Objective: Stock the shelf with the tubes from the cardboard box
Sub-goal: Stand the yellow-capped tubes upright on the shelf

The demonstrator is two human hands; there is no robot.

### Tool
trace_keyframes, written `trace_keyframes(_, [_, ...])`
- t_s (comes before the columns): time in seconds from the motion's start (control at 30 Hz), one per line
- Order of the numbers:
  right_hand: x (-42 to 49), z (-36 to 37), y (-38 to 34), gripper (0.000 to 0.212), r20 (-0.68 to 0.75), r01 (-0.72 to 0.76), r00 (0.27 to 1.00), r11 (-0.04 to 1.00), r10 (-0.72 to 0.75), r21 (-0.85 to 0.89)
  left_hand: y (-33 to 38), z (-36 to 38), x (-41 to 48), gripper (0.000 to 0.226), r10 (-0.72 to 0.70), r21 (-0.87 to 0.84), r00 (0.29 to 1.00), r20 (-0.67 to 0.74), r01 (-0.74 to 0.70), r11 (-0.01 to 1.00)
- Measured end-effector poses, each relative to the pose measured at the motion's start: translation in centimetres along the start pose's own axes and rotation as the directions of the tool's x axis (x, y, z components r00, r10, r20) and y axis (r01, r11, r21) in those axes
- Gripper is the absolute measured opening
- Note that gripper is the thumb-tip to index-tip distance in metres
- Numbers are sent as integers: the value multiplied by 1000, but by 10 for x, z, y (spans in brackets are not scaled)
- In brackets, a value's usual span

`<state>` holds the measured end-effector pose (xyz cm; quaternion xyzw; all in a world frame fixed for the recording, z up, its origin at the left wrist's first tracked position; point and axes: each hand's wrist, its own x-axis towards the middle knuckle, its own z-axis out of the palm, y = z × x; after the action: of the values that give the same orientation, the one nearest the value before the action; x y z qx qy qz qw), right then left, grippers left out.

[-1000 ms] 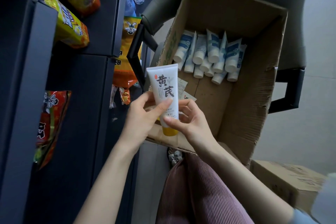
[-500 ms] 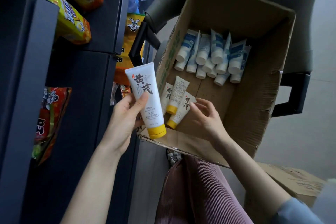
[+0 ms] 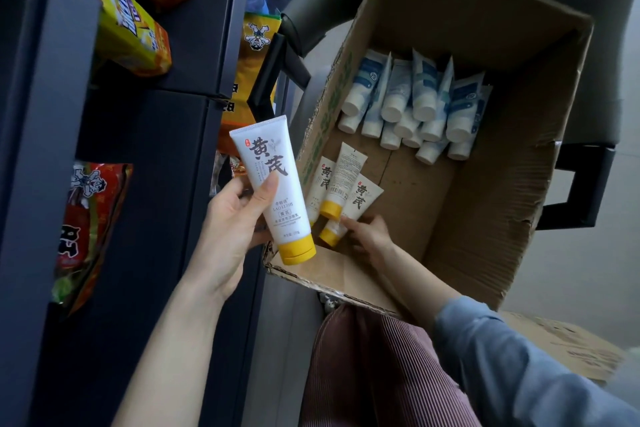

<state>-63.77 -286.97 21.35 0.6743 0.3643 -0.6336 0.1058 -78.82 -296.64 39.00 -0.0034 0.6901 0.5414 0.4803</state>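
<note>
- Left hand (image 3: pixel 235 218) is gripping a white tube with a yellow cap (image 3: pixel 273 191), thumb across the front and fingers curled behind. It's holding the tube cap-down just outside the cardboard box (image 3: pixel 346 284), over its near-left corner.
- Room's looking tight on that side. The tube is hanging in the narrow gap between the dark shelf (image 3: pixel 156 149) and the box wall, with a black chair armrest (image 3: pixel 266 80) poking into the same gap further up.
- Right hand (image 3: pixel 370 239) is reaching down into the box, fingertips touching the cap end of the lowest of three more yellow-capped tubes (image 3: pixel 343 191). Can't tell if it's actually pinching it yet.
- Blue-and-white tubes (image 3: pixel 415 104) are lying bunched against the far wall. Bare cardboard floor is showing to the right of both groups.
- Versus a second ago: both hands were sharing the one tube then. Now the right one is working deeper in the box, and the left one is carrying the tube alone, shifted toward the shelf.
- Held tube is showing big black characters 黄芪 beside a small red seal; the smaller print is too fine to read.
- Yellow snack bags (image 3: pixel 128 21) and a red one (image 3: pixel 90 218) are sitting on the shelf, their lettering warped.
</note>
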Motion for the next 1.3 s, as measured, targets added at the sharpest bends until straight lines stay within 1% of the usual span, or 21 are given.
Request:
trace_keyframes(0.07, [3,7,-4,54,-26,-9,1000,994,12,108,2,-2,1,40,-1,-16,1000,-4,1,1000])
trace_keyframes(0.2, [7,20,-13,60,-89,71,994,984,-58,163,2,-6,2,41,-7,-31,1000,-14,7,999])
trace_keyframes(0.33, [11,27,-20,59,-117,131,987,978,-113,162,0,-8,-1,42,-20,-44,1000,-23,19,999])
trace_keyframes(0.5, [14,32,-20,39,-168,171,973,984,-160,53,-1,-13,-5,42,-24,-53,999,-38,22,998])
trace_keyframes(0.53, [14,32,-21,38,-164,174,973,983,-162,59,-1,-14,-6,42,-20,-51,999,-40,18,999])
trace_keyframes(0.63, [13,29,-22,48,-123,161,981,982,-148,102,-1,-18,-11,42,-10,-53,999,-44,7,999])
trace_keyframes(0.7, [9,23,-20,51,-113,162,982,979,-149,122,0,-20,-16,43,1,-45,999,-38,-2,999])
trace_keyframes(0.8, [-2,8,-14,49,-84,156,986,975,-144,156,-1,-22,-26,43,15,-34,999,-32,-16,999])
trace_keyframes(0.87, [-16,-4,-11,42,-64,195,980,966,-186,167,-2,-23,-34,43,20,-35,999,-33,-21,999])
trace_keyframes(0.93, [-32,-16,-8,38,-77,312,950,941,-304,130,-3,-24,-43,42,24,-35,999,-25,-25,999])
trace_keyframes(1.0, [-55,-26,-8,37,-70,454,890,890,-450,54,-2,-25,-54,43,28,-38,1000,-9,-28,999])
trace_keyframes(1.07, [-81,-35,-11,35,-23,555,832,831,-554,40,0,-26,-68,42,46,-48,999,-5,-47,998])
trace_keyframes(1.17, [-127,-43,-20,34,76,660,743,747,-665,80,6,-24,-90,39,105,-44,994,-35,-107,993])
trace_keyframes(1.3, [-189,-52,-38,32,185,721,656,680,-732,132,21,-25,-124,27,216,-11,971,-99,-218,976])
